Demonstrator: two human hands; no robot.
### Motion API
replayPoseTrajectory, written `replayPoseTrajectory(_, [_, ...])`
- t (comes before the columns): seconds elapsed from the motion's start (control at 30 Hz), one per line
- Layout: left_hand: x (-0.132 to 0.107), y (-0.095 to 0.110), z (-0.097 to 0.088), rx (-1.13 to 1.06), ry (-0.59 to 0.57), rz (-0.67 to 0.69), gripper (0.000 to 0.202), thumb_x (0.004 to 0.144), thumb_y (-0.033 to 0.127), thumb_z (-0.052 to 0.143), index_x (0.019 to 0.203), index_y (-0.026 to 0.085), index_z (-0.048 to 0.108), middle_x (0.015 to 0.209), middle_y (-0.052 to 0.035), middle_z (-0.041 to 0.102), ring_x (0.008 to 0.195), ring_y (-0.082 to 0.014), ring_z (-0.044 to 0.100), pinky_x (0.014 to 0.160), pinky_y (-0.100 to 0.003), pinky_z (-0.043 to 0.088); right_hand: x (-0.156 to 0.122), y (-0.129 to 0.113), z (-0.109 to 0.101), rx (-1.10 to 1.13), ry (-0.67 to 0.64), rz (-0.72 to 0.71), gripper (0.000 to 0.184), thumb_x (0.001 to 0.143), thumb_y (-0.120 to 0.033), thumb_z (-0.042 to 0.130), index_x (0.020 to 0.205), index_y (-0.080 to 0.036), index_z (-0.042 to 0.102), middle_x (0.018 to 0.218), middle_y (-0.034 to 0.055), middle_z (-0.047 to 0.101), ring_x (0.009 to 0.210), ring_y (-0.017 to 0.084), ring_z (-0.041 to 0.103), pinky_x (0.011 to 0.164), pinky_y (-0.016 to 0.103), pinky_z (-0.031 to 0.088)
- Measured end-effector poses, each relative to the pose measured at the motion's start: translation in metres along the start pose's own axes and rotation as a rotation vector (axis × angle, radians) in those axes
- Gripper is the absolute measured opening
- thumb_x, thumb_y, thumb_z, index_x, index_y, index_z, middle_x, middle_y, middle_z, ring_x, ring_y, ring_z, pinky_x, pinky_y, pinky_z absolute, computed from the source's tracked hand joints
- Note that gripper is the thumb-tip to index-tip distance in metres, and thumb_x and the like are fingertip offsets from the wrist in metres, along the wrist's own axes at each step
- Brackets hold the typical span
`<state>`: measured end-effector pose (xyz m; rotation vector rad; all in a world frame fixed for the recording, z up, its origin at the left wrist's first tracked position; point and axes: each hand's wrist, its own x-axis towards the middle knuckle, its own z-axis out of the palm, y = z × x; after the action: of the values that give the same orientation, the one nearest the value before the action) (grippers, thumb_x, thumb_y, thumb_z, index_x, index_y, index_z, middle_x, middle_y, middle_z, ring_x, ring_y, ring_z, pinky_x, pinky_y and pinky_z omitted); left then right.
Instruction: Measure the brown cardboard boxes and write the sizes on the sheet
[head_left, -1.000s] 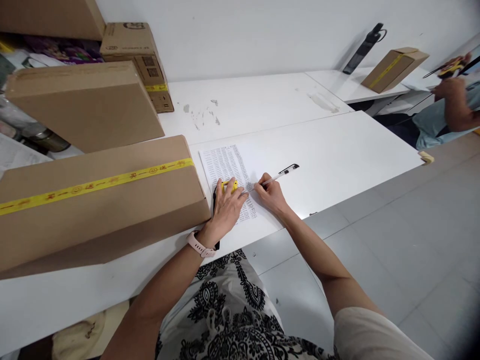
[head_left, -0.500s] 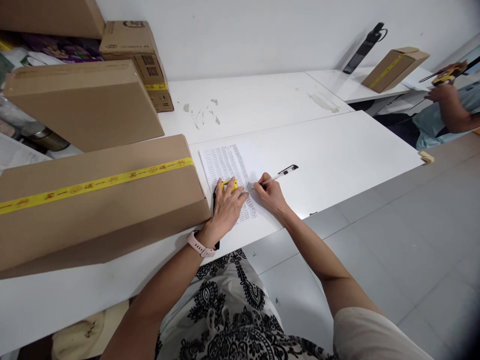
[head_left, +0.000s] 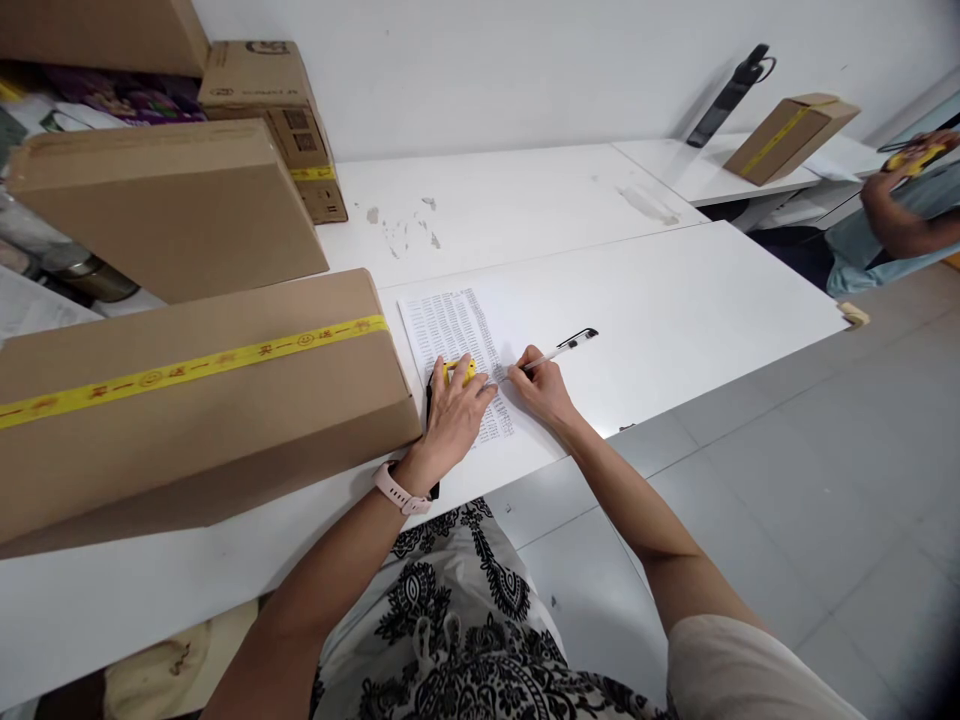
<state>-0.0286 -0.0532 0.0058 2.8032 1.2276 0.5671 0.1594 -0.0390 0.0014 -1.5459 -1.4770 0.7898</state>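
My left hand [head_left: 457, 410] lies with fingers spread over a printed sheet of paper [head_left: 450, 315] on the white table. Under those fingers is a yellow tape measure [head_left: 470, 371], mostly covered, with black parts showing beside the hand and below the wrist. A pale pink band circles that wrist. My right hand [head_left: 541, 390] is closed around a pen [head_left: 574, 341] with a clear barrel and black clip. Its tip end is down at the sheet's right side, close to the left fingertips. Columns of small print fill the sheet.
A long taped cardboard box [head_left: 300, 390] stands left of the paper, with more boxes [head_left: 180, 200] behind. Far right are a dark bottle [head_left: 726, 98], a small taped box [head_left: 787, 140] and another person's arm [head_left: 900, 215] holding a yellow object. The table's front edge [head_left: 697, 388] borders the floor.
The pen's upper end has tilted very slightly; both my hands stay in place. At the far right, the other person's hands and yellow object have shifted right.
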Motion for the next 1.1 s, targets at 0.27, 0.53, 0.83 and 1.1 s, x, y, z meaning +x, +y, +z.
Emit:
replayPoseTrajectory(0.27, [-0.0005, -0.0005, 0.0005, -0.021, 0.004, 0.000, 0.043, 0.094, 0.000, 0.042, 0.119, 0.021, 0.070, 0.128, -0.0076, 0.068, 0.144, -0.0361, 0.039, 0.118, -0.071, 0.020, -0.0002, -0.0002, -0.0005, -0.025, 0.019, 0.005, 0.016, 0.077, -0.028, 0.056, 0.068, -0.023, 0.043, 0.054, -0.0068, 0.041, 0.053, 0.011, 0.038, 0.053, 0.027, 0.029])
replayPoseTrajectory(0.53, [-0.0008, -0.0003, 0.0003, -0.029, -0.001, -0.005, 0.043, 0.094, 0.000, 0.043, 0.120, 0.021, 0.070, 0.129, -0.0078, 0.068, 0.145, -0.0365, 0.039, 0.118, -0.071, 0.021, 0.0013, 0.0013, -0.0010, -0.022, 0.010, 0.012, 0.016, 0.077, -0.027, 0.056, 0.068, -0.023, 0.044, 0.054, -0.0063, 0.042, 0.054, 0.012, 0.038, 0.053, 0.027, 0.029])
replayPoseTrajectory(0.83, [-0.0001, -0.0001, -0.0018, -0.024, -0.009, -0.008, 0.044, 0.094, -0.001, 0.043, 0.118, 0.022, 0.070, 0.128, -0.0070, 0.069, 0.144, -0.0359, 0.039, 0.118, -0.070, 0.020, 0.0014, -0.0005, -0.0031, -0.020, 0.023, 0.001, 0.016, 0.078, -0.028, 0.055, 0.068, -0.023, 0.044, 0.054, -0.0063, 0.042, 0.054, 0.012, 0.038, 0.053, 0.027, 0.028])
replayPoseTrajectory(1.1, [-0.0010, -0.0007, 0.0004, -0.017, 0.006, -0.001, 0.042, 0.095, 0.001, 0.043, 0.119, 0.021, 0.070, 0.128, -0.0071, 0.069, 0.144, -0.0363, 0.039, 0.118, -0.070, 0.021, 0.0010, -0.0021, -0.0031, -0.025, 0.003, 0.019, 0.016, 0.077, -0.028, 0.056, 0.068, -0.023, 0.044, 0.054, -0.0065, 0.042, 0.054, 0.012, 0.038, 0.053, 0.027, 0.029])
